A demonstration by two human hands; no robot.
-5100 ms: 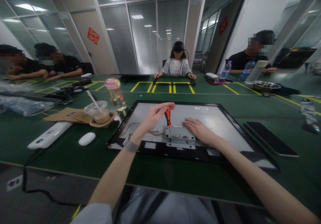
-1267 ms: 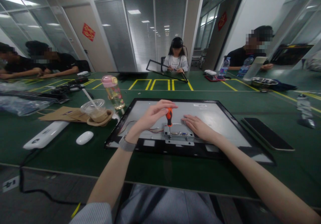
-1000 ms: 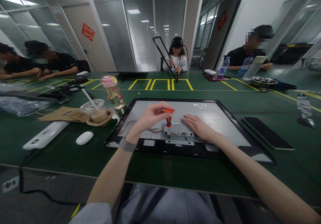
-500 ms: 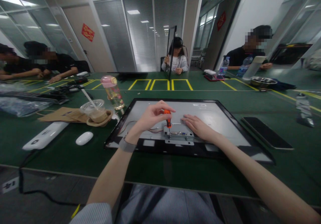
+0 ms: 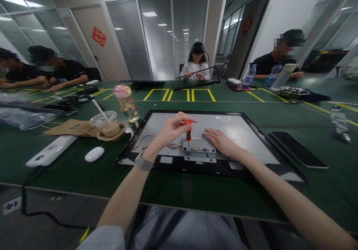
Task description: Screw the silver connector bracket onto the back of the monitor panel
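A flat display panel [image 5: 235, 130] with a black frame lies back side up on the table in front of me. Near its front edge sits a metal bracket [image 5: 200, 155] with connector ports. My left hand [image 5: 173, 130] pinches an orange and black screwdriver [image 5: 188, 131] by its handle. The screwdriver stands upright, its shaft pointing down at the left end of the bracket. My right hand [image 5: 220, 141] lies flat with fingers stretched out, on the panel and the bracket's right side. Thin cables [image 5: 142, 141] run left of the bracket, partly behind my left hand.
A plastic cup [image 5: 105, 122], a pink-lidded bottle [image 5: 126, 102], a white oval case [image 5: 94, 154] and a white power strip [image 5: 52, 151] stand left. A black phone [image 5: 298, 149] lies right of the panel. Across the table, a person [image 5: 197, 65] holds a black frame [image 5: 198, 81].
The person opposite has lowered the black frame from upright to nearly flat. My hands and the screwdriver have stayed almost in place, the left fingers shifting slightly on the handle.
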